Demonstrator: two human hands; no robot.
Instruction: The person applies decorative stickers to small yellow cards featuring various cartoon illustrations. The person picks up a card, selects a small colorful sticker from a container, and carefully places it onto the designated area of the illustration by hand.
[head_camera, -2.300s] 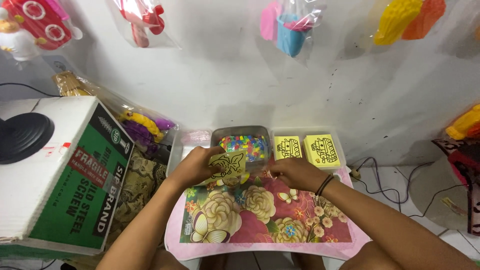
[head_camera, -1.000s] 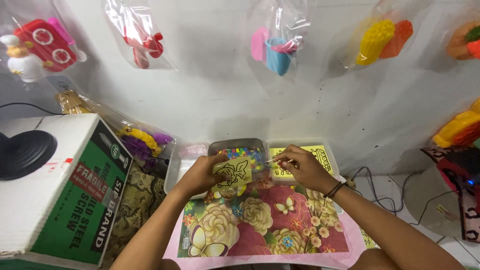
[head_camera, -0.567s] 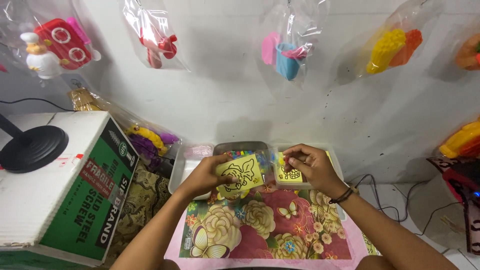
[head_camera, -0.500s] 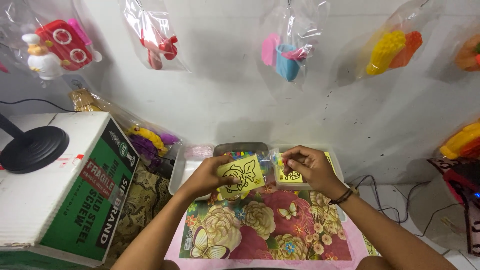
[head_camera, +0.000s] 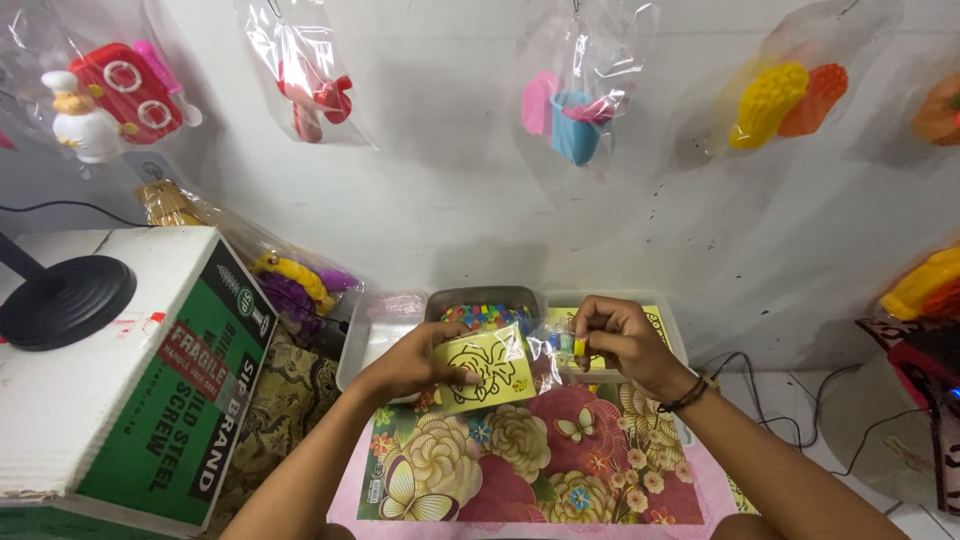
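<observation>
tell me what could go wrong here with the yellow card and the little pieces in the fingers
1. The right hand pinches small coloured pieces above the floral board; a slip could scatter them among the busy flower print, where they would be hard to spot.
2. The left hand holds the yellow card in its clear sleeve only at one edge, tilted, so it might slide or bend.
3. The tray of coloured beads sits just behind both hands; a nudge could spill it.
</observation>
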